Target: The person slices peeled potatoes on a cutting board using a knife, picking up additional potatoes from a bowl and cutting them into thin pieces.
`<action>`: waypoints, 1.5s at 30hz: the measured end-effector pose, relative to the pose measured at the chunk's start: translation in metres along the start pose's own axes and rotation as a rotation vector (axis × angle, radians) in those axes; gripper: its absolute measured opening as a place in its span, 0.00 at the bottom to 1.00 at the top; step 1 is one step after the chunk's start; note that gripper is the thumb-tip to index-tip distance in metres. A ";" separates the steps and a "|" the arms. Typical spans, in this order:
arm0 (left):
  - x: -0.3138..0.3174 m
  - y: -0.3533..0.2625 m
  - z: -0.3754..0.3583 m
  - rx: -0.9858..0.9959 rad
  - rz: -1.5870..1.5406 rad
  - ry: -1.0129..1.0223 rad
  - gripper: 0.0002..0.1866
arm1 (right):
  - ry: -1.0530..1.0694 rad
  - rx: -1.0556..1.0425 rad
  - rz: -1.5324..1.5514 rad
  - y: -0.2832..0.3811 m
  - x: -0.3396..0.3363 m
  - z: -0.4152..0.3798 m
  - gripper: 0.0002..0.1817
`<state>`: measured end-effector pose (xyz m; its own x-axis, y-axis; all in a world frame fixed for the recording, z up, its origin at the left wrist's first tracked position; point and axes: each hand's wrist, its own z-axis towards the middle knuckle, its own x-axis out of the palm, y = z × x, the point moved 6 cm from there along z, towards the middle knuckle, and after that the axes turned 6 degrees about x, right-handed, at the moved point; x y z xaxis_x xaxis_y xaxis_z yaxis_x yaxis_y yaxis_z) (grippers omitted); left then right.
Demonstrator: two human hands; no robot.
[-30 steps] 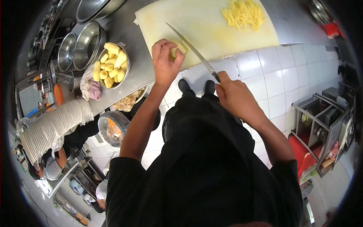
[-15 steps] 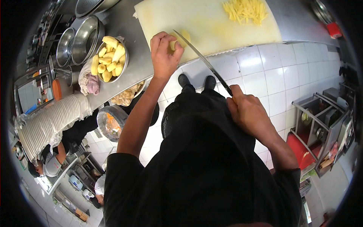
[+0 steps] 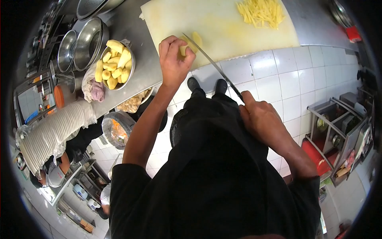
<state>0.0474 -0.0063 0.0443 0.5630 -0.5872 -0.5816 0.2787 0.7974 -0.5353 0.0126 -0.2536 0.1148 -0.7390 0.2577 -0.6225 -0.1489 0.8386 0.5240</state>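
The right hand is wrapped firmly round the handle of a long knife, held out past the near edge of the board, with white floor tiles below and beyond it. From that fist the blade slants up and leftward, crossing the board's edge, its tip reaching the left hand's fingers. The left hand is bent into a claw, fingertips and thumb closed about a yellow piece on the board; the fingers cover much of it, so exactly how they press on it is hard to make out. A cut yellow slice lies just right of this hold, on the blade's far side.

Both hands work by the near left corner of the white cutting board. From the left hand, a broad stretch of its surface runs rightward and away to a heap of yellow strips, well apart from the blade. Left of the left hand, past the board's side edge, comes a strip of steel counter, then a bowl heaped with peeled yellow pieces. A crumpled cloth touches that bowl's outer side, and wide steel bowls stand farther out.
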 end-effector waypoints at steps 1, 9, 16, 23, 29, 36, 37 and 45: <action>0.000 0.000 0.000 0.001 0.000 0.001 0.11 | 0.004 0.003 0.001 0.000 0.001 0.002 0.11; -0.002 -0.004 0.000 -0.022 0.008 0.017 0.12 | 0.045 0.017 0.061 0.004 0.002 0.016 0.10; -0.001 -0.004 -0.001 -0.028 -0.024 0.008 0.13 | 0.072 0.064 0.065 0.010 0.003 0.028 0.10; 0.000 -0.004 -0.004 -0.033 -0.038 0.004 0.12 | 0.035 0.044 0.123 0.004 0.028 0.060 0.11; 0.001 -0.005 -0.001 -0.024 0.009 0.027 0.13 | -0.060 -0.049 0.104 0.008 0.028 0.071 0.10; 0.001 -0.009 0.004 -0.066 -0.067 0.143 0.21 | -0.139 -0.132 0.146 0.002 0.032 0.075 0.12; 0.001 -0.008 0.004 -0.076 -0.049 0.142 0.21 | -0.143 -0.146 0.163 0.002 0.031 0.075 0.12; -0.021 0.013 0.025 0.024 0.206 0.284 0.21 | -0.231 0.015 0.227 -0.024 0.003 0.031 0.13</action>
<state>0.0591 0.0198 0.0650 0.3710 -0.4259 -0.8252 0.2017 0.9044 -0.3760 0.0341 -0.2576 0.0822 -0.5829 0.5397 -0.6074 0.0136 0.7539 0.6568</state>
